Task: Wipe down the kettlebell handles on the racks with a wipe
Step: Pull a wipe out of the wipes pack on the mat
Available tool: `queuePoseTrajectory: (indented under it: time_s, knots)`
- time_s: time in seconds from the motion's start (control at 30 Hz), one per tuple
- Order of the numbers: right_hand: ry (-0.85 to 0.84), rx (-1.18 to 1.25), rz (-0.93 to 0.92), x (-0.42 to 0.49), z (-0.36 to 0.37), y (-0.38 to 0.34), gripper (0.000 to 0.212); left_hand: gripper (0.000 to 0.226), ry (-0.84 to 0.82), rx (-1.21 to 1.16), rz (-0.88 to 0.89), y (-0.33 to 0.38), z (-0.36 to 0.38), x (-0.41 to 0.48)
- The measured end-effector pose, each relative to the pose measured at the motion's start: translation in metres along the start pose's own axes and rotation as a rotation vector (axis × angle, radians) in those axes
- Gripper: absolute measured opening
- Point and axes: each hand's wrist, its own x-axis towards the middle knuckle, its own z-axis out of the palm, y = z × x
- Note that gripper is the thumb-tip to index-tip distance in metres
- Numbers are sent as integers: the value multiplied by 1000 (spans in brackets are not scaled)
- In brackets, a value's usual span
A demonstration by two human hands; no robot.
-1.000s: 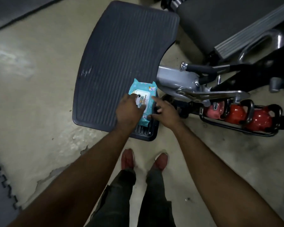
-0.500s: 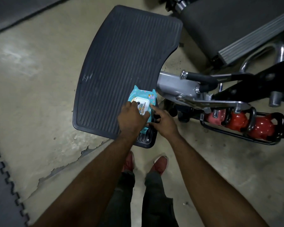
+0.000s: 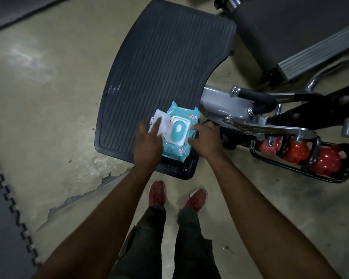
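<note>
A teal pack of wet wipes lies on the near corner of a dark ribbed rubber platform. Its white lid is flipped open to the left, showing the teal oval seal. My left hand holds the open lid with its fingertips. My right hand grips the pack's right edge. Red kettlebells with black handles sit in a low black rack on the floor to the right, apart from both hands.
A grey and black machine frame with a chrome plate juts over the rack. A treadmill deck lies at the top right. Black foam tiles edge the cracked concrete floor at the left. My red shoes stand below the platform.
The pack's lid has been flipped open to the left by my left hand. My right hand moved onto the pack's right edge. The view shifted closer.
</note>
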Motion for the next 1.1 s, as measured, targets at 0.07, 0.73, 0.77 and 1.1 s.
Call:
queuePoseTrajectory:
  time_s: [0.07, 0.73, 0.77, 1.1]
  knots:
    - [60, 44, -68, 8, -2, -13, 37, 53, -44, -36, 75, 3, 6, -12]
    - [124, -484, -259, 19, 13, -42, 15, 92, -93, -100, -189, 15, 28, -23]
    - [113, -486, -258, 20, 14, -43, 16, 93, -93, -101, -189, 14, 29, -23]
    - [126, -232, -150, 23, 13, -36, 17, 89, -61, -119, -186, 16, 30, -25]
